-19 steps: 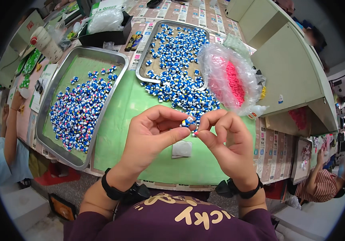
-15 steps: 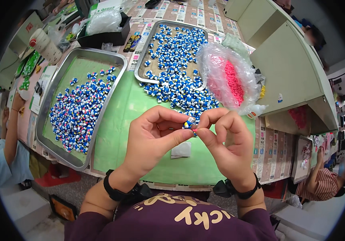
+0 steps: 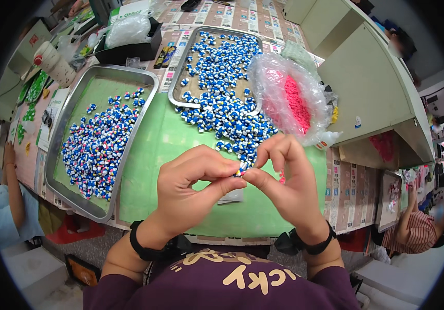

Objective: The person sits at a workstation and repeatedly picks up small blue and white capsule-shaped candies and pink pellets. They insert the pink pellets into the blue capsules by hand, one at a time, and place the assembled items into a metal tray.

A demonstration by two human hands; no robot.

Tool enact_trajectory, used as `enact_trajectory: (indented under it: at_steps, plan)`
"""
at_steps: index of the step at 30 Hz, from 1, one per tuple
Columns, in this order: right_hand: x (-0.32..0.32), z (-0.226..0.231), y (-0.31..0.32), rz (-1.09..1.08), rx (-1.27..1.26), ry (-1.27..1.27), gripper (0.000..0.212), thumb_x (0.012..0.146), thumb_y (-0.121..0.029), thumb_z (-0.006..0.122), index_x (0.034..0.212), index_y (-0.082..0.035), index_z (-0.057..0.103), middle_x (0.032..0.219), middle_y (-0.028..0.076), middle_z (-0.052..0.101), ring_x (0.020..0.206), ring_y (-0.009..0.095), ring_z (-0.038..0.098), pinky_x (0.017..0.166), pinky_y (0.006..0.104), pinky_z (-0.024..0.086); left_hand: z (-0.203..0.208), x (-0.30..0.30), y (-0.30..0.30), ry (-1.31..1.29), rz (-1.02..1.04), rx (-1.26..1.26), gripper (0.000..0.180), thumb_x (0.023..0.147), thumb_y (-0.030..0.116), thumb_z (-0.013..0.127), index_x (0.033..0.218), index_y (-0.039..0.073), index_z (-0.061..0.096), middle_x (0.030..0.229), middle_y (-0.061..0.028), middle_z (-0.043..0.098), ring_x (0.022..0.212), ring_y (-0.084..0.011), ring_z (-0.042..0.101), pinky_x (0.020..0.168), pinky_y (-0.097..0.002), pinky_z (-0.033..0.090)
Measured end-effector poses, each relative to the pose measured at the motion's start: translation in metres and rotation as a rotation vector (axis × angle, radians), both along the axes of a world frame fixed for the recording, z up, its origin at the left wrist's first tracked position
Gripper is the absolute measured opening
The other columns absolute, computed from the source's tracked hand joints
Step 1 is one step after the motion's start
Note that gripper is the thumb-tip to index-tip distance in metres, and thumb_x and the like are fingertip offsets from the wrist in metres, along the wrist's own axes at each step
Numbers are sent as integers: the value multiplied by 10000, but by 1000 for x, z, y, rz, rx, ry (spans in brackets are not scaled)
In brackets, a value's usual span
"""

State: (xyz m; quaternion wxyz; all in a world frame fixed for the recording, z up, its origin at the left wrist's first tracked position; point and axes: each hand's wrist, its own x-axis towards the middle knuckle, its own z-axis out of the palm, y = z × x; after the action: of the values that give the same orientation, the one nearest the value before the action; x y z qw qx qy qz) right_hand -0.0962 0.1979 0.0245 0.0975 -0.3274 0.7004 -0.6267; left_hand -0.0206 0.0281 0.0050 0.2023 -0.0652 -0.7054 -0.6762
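Note:
My left hand (image 3: 191, 178) pinches a small blue-and-white figure (image 3: 240, 171) between thumb and forefinger, over the green mat (image 3: 155, 150). My right hand (image 3: 286, 183) meets it from the other side, thumb and forefinger closed at the figure. Small pink pieces (image 3: 282, 176) show by the right palm; whether its curled fingers hold them I cannot tell. Beyond my hands, a heap of blue-and-white figures (image 3: 232, 121) spills from a metal tray (image 3: 173, 85). At the left, another metal tray (image 3: 124, 155) holds many figures with pink bits on them. Partly under my hands lies a white card (image 3: 231, 196).
A clear plastic bag (image 3: 263, 85) of pink pieces (image 3: 297, 103) lies right of the heap, near a white bottle (image 3: 330, 138). Pale cabinet panels (image 3: 369, 85) rise at the right. A black box (image 3: 129, 49) stands at the far left. Other people sit at both sides.
My right thumb and forefinger have closed in on the figure, where a small pink piece showed at the fingertips before. My left hand has turned slightly, and its fingers now cover more of the figure.

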Motion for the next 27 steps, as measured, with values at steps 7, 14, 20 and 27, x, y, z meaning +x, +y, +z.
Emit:
enact_trajectory:
  at_steps: [7, 14, 20, 27]
  plan:
    - [-31, 0, 53, -153, 219, 54, 284, 794, -5, 736, 801, -42, 454, 819, 35, 540, 785, 135, 530, 729, 280, 444, -21, 24, -61, 20, 294, 67, 175, 809, -124, 623, 897, 20, 579, 862, -61, 548, 686, -98, 565, 562, -210, 500]
    - [-33, -41, 88, -45, 660, 282, 154, 740, 69, 568, 772, -61, 492, 722, 65, 572, 749, 262, 591, 772, 363, 407, -39, 87, -177, -269, 802, -323, 118, 851, -55, 655, 903, 13, 574, 805, -15, 564, 681, -54, 537, 574, -174, 442]
    - [-31, -48, 77, -23, 792, 434, 137, 758, 34, 571, 785, -84, 508, 710, 46, 553, 733, 250, 558, 781, 371, 371, -24, 78, -169, -431, 1004, -747, 177, 825, 20, 691, 994, 38, 642, 918, -23, 630, 670, -85, 546, 619, -239, 471]
    - [-29, -58, 76, -26, 821, 541, 160, 744, 46, 564, 784, -98, 506, 692, 42, 539, 728, 255, 553, 762, 384, 363, -10, 17, -80, -213, 400, -419, 127, 850, 7, 652, 975, 30, 648, 972, -36, 628, 779, -97, 588, 658, -226, 479]
